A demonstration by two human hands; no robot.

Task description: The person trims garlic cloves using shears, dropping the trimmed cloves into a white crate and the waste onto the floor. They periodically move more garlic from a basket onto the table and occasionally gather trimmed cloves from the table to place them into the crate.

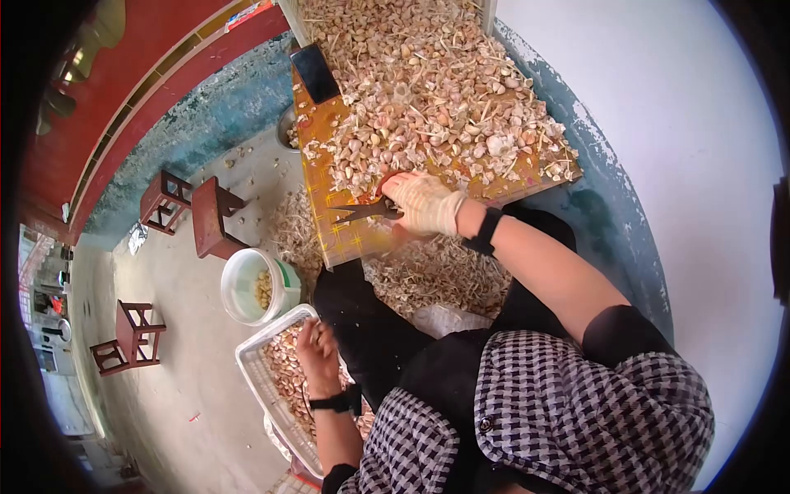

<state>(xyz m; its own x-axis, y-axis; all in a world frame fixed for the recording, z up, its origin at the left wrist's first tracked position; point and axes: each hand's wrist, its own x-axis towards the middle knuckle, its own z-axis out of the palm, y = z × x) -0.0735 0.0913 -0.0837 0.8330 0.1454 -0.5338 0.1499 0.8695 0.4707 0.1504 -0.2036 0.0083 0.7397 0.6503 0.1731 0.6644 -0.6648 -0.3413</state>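
Note:
My right hand [424, 202], in a pale knitted work glove, is shut on a pair of scissors [362, 212]. Their dark blades point left over the near edge of the yellow patterned table [341, 239]. Just beyond the glove spreads a big heap of garlic cloves [436, 115], mixed with dry skins and stalks. Bare and loosely bent, my left hand [318, 352] hovers above a white plastic basket [252, 356] of garlic cloves [284, 362]. Its fingers look apart, and I see nothing held in them.
A black phone [314, 74] lies at the table's left edge. Beside the basket stands a white bucket [239, 288] with some peeled cloves inside. Garlic skins [436, 280] litter the floor between my legs. Small wooden stools [216, 218] stand to the left; a white wall [658, 123] rises at right.

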